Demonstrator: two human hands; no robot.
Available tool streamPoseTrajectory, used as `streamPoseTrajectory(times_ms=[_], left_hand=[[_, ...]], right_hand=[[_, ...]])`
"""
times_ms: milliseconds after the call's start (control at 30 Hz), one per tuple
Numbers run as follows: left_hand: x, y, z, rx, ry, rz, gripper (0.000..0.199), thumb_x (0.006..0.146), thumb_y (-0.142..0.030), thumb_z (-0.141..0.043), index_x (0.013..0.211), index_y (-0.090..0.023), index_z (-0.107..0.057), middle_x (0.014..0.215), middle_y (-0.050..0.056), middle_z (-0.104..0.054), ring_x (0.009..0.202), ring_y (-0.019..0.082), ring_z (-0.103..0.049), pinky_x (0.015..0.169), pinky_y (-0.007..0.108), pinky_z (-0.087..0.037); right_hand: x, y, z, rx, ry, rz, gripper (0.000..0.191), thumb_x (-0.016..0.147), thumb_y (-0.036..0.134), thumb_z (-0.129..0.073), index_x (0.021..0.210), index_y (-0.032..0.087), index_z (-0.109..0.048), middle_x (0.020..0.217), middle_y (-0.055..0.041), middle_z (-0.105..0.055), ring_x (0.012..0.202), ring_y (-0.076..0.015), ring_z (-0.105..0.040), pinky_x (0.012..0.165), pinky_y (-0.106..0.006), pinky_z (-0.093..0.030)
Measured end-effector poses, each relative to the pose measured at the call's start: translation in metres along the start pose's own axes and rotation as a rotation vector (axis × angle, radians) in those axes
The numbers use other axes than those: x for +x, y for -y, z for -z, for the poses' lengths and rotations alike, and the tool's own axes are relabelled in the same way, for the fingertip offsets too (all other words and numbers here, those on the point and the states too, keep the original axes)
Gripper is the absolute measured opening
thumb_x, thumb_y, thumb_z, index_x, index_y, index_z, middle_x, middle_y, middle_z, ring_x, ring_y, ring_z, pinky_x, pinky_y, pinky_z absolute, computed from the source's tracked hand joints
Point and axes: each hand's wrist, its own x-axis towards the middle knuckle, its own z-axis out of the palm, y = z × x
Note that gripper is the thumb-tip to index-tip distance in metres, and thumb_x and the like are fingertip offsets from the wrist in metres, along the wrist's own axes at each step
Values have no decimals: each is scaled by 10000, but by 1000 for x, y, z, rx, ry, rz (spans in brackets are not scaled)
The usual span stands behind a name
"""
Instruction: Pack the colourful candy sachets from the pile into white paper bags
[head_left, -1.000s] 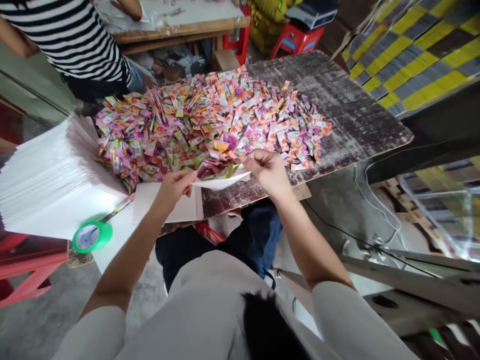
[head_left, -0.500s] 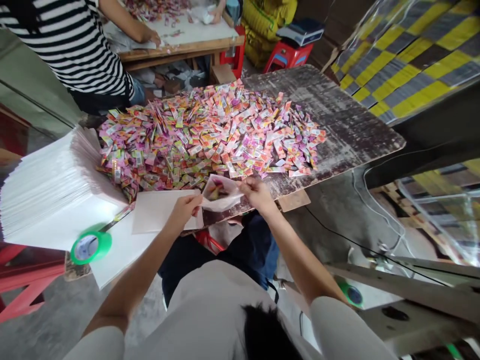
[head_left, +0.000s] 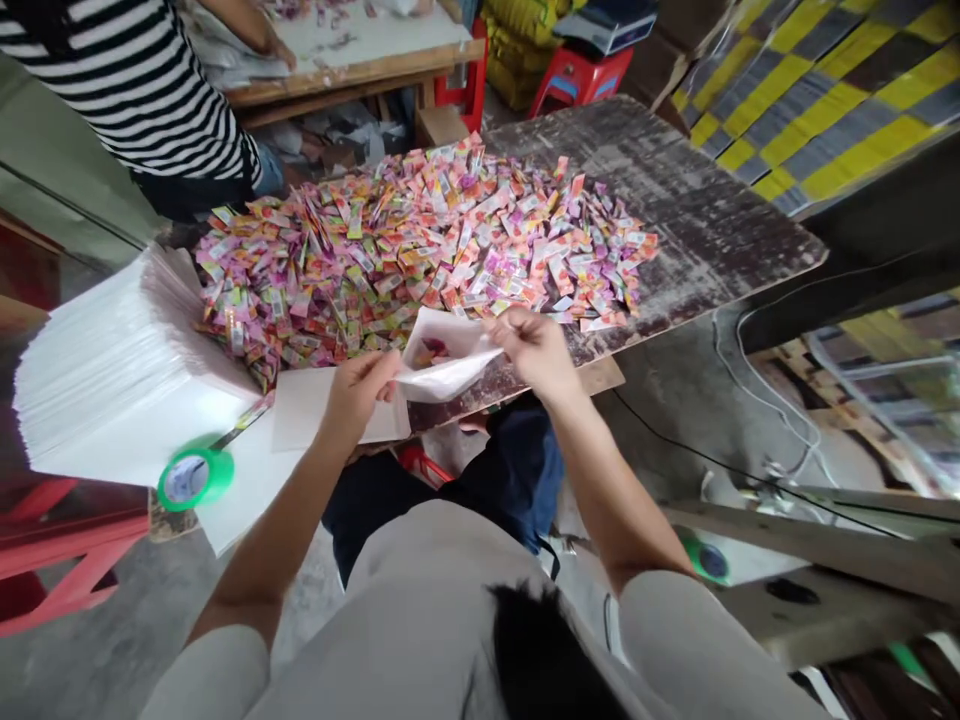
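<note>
While the left hand and right hand pinch the bag by its sides over the near edge of the table, some packets already lie inside; its mouth gapes, and a heap remains beyond.

We hold a white pouch up by its left and right edges, its mouth spread open, the far wall standing higher and the near lip bowing down. Inside we see reddish contents, too blurred to count. Just beyond, on the far side, our small pink, orange, purple and green packets lie jumbled in a broad heap.
</note>
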Motion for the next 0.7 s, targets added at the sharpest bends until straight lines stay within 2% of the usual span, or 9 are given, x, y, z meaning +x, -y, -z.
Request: streamPoseTrajectory(times_ms=[67,133,200,300,367,433,567,633,700], left_hand=[[-10,-19,5,-7,-52,-74,414,847,-437,-584,526,-191,-497,475,-24,-424,492,101,-441,525,244,-367],[-20,-19,5,15,-42,-63,390,841,-437,-596,548,-187,-536,499,-16,-466,506,104,-460,526,244,-369],[-27,4,-1,10,13,58,393,810,-443,-615,529,-180,-535,488,-13,-470,487,99,-444,503,244,-351],[-25,51,-11,-71,63,331,437,759,-466,-627,465,-186,-468,407,-38,-372,400,80,-351,438,245,-284],[-12,66,-12,-105,100,315,403,760,-460,-643,503,-180,-510,417,-39,-405,407,82,-378,444,244,-299],[11,60,-8,-160,75,188,412,772,-458,-662,516,-180,-498,449,-38,-429,448,83,-426,493,237,-357],[42,10,3,-233,-116,40,491,825,-500,-624,516,-193,-398,451,-60,-337,454,76,-423,536,224,-395],[31,-5,5,-150,-162,-32,463,842,-502,-609,545,-189,-441,480,-47,-388,498,85,-464,567,224,-411],[6,4,2,-24,-157,-59,415,844,-488,-611,582,-184,-505,528,-28,-468,556,98,-498,591,227,-418]], right_hand=[[-2,25,9,6,-22,67,500,776,651,-641,590,208,-504,550,21,-437,532,-103,-404,508,-249,-313],[-11,30,10,16,-38,80,474,796,641,-628,626,210,-525,576,13,-459,547,-109,-429,512,-249,-326],[-24,10,2,34,-8,-5,498,777,674,-621,618,214,-514,555,19,-450,515,-106,-412,482,-249,-315],[-36,-39,-13,57,61,-215,541,747,712,-609,569,221,-469,483,42,-386,456,-93,-347,433,-247,-275],[-28,-56,-18,62,65,-212,528,747,689,-628,571,215,-475,500,42,-396,480,-91,-358,451,-243,-297],[-6,-53,-19,82,48,-121,527,735,674,-658,575,206,-478,547,34,-424,524,-90,-384,491,-240,-336],[35,-7,-13,115,33,8,549,742,688,-657,577,205,-452,577,27,-426,569,-97,-415,551,-247,-393],[32,10,-6,71,5,95,508,775,659,-649,610,205,-491,604,15,-461,599,-107,-438,587,-257,-409],[12,5,0,14,-21,130,450,806,617,-646,656,206,-539,639,4,-502,623,-117,-458,614,-266,-417]])
